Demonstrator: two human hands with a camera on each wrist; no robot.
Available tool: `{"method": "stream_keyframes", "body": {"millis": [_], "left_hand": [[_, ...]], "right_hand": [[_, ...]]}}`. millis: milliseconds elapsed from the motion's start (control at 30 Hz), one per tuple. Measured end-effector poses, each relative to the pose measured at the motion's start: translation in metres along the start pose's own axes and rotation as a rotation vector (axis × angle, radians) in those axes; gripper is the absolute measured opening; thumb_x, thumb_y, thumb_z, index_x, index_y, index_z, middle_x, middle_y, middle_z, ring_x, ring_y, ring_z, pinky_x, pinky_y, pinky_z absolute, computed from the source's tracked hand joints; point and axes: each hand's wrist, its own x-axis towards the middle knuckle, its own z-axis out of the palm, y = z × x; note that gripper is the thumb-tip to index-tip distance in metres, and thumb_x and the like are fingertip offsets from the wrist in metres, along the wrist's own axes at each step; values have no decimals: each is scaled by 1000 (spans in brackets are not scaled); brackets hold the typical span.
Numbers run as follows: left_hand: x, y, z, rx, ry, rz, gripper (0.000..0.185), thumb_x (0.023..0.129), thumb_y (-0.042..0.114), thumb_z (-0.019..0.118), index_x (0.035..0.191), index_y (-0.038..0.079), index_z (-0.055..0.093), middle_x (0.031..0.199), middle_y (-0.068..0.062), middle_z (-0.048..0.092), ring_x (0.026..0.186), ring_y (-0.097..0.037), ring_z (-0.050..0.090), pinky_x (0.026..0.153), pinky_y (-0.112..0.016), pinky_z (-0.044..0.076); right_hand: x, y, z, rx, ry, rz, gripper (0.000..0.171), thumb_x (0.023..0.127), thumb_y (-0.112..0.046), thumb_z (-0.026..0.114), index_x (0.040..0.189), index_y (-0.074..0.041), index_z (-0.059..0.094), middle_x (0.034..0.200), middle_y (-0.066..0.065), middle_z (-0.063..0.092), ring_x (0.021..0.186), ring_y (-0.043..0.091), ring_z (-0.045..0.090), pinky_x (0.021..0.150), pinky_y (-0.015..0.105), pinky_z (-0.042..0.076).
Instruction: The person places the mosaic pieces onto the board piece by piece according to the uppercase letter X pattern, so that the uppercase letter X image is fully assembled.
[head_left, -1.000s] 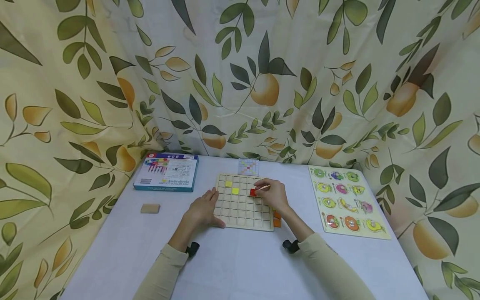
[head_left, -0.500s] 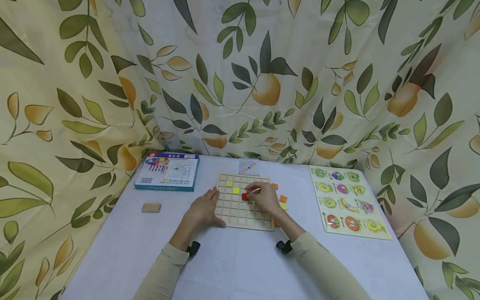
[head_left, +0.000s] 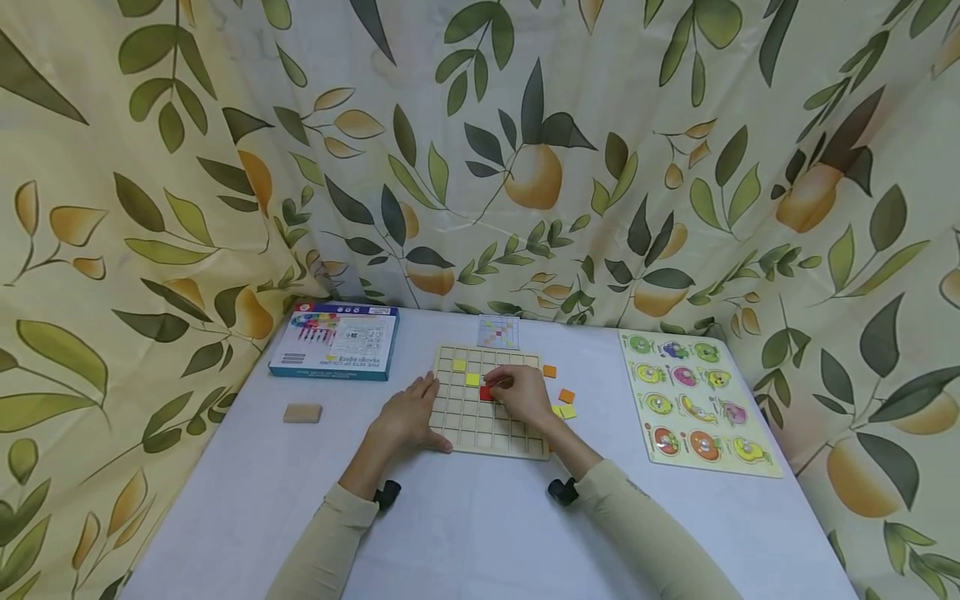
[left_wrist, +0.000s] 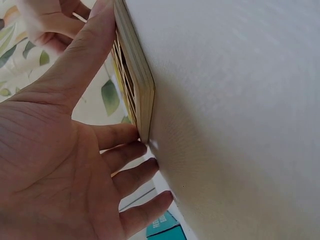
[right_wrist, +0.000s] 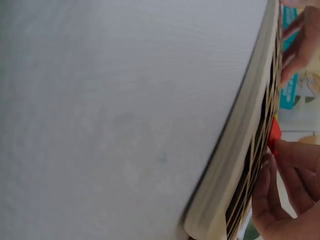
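Note:
A wooden grid board point(head_left: 495, 437) lies on the white table, with two yellow tiles, one point(head_left: 459, 366) and another point(head_left: 472, 380), in its cells. My right hand point(head_left: 522, 396) is over the board and pinches a red square tile point(head_left: 486, 393) between thumb and fingertips. In the right wrist view that red tile point(right_wrist: 274, 134) is right at the grid surface. At the board's left side my left hand point(head_left: 405, 421) rests with extended fingers point(left_wrist: 135, 180) against the edge. Its thumb lies along the near edge, and it holds no tile.
Right of the board lie loose orange tiles point(head_left: 567, 396) and yellow tiles point(head_left: 567, 412), partly behind my right arm. A printed pattern card point(head_left: 498, 332) sits beyond the board. Left are a flat box point(head_left: 333, 343) and a wooden block point(head_left: 302, 413); right, a fruit puzzle board point(head_left: 701, 400).
My right hand has carried the red tile left and slightly nearer across the grid, to below and right of the second yellow tile. The left hand has stayed at the board's edge.

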Motion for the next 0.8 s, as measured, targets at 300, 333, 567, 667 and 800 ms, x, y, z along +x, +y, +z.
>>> {"method": "stream_keyframes", "body": {"millis": [300,333,567,667,800], "left_hand": [[-1,1,-2,-3,-7,-7,127,72,58,92,165,5,25,173,-14,19,160,-32,19,125,-51,28],[-1,2,-2,-7,-6,-7,127,71,58,92,165,5,25,173,-14,19,160,-32,19,125,-51,28],[-2,2,-3,-20,9,2,127,71,56,93,165,4,26,173,-15,19,159,-33,20,125,-52,29],[-3,3,-2,-19,11,5,127,71,55,94,165,4,26,173,-15,19,159,-33,19,125,-52,28],[-3,3,-3,-32,11,10,127,70,54,94,165,3,26,173,-16,19,159,-34,19,125,-53,28]], "right_hand": [[-1,-2,0,-42,-27,2,18,89,2,79,101,-11,82,94,-2,79,88,13,72,83,37,60],[-1,-2,-1,-47,-31,9,17,89,2,79,101,-11,82,94,-2,79,87,13,72,83,37,59],[-2,0,-6,-65,-42,27,17,90,0,79,104,-11,81,94,-2,79,88,13,72,85,38,60],[-5,3,-10,-71,-37,42,20,88,0,81,104,-12,81,94,-4,78,89,13,72,85,38,60],[-10,7,-17,-58,-20,68,23,87,0,82,106,-12,81,96,-4,78,91,14,72,85,38,60]]}}
